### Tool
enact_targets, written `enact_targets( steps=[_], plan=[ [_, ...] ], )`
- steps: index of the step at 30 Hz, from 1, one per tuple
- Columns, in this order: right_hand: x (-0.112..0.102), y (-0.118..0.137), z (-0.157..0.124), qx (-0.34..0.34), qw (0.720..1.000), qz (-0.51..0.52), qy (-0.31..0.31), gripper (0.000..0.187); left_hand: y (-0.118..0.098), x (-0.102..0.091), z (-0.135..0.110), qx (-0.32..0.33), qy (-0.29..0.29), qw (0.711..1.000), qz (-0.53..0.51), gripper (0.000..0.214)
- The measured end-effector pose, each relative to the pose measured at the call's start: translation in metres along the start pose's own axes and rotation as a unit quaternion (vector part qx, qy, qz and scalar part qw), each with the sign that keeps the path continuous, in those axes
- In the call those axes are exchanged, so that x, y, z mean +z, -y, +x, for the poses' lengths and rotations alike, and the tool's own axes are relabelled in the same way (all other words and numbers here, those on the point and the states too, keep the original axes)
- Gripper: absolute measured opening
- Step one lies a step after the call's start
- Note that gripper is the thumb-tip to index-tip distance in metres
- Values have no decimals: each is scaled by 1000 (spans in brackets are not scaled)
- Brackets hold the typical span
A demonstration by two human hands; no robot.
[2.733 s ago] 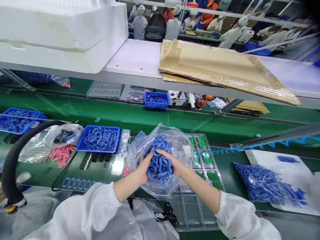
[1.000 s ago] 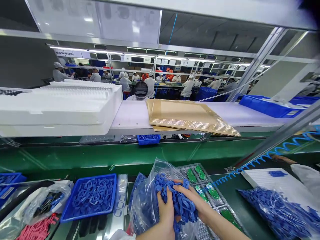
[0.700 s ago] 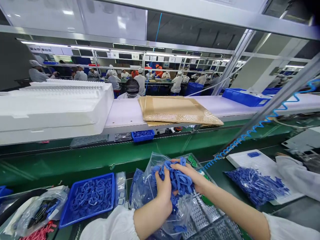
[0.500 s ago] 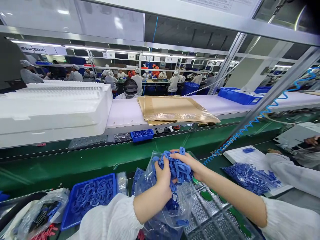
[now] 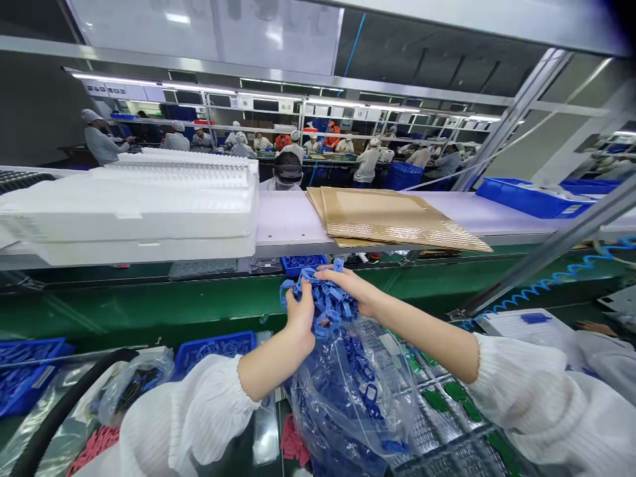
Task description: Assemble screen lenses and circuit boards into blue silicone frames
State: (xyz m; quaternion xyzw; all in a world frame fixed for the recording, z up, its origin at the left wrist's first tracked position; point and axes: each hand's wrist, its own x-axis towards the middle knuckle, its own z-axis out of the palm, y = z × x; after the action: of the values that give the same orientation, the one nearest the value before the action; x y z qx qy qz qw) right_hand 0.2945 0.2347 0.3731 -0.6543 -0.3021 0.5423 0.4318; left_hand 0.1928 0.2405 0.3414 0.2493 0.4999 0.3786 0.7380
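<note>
My left hand and my right hand grip a bunch of blue plastic loops between them, held above a clear plastic bag. The bag sags below my wrists with more blue loops inside it. White puffed sleeves cover both my forearms. Under my right forearm lies a clear plastic tray with green pieces in it.
A blue tray of loops lies at the left, near pink pieces. Beyond the green conveyor, a white foam block and cardboard sheets lie on a shelf. A blue coiled air hose runs right, near a co-worker's hand.
Both hands have lifted the bunch of blue loops higher, out of the bag's mouth, and the bag now hangs below them. The view has swung slightly compared with the earlier frames.
</note>
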Motion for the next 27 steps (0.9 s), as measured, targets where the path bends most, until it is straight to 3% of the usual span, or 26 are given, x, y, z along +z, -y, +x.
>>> enact_targets(
  steps=[7,17,22,27],
  plan=[
    [39,-16,35,27,997,-33,59,23,-6,-39,18,-13,-75,997,-29,51],
    [55,-59,95,121,986,-74,88,27,28,-68,82,-71,-134,988,-25,49],
    [46,-60,133,127,981,-85,118,24,31,-60,117,-73,-149,985,-36,46],
    [23,-55,191,92,985,-82,119,27,27,-27,174,-66,-136,988,-40,42]
  ],
)
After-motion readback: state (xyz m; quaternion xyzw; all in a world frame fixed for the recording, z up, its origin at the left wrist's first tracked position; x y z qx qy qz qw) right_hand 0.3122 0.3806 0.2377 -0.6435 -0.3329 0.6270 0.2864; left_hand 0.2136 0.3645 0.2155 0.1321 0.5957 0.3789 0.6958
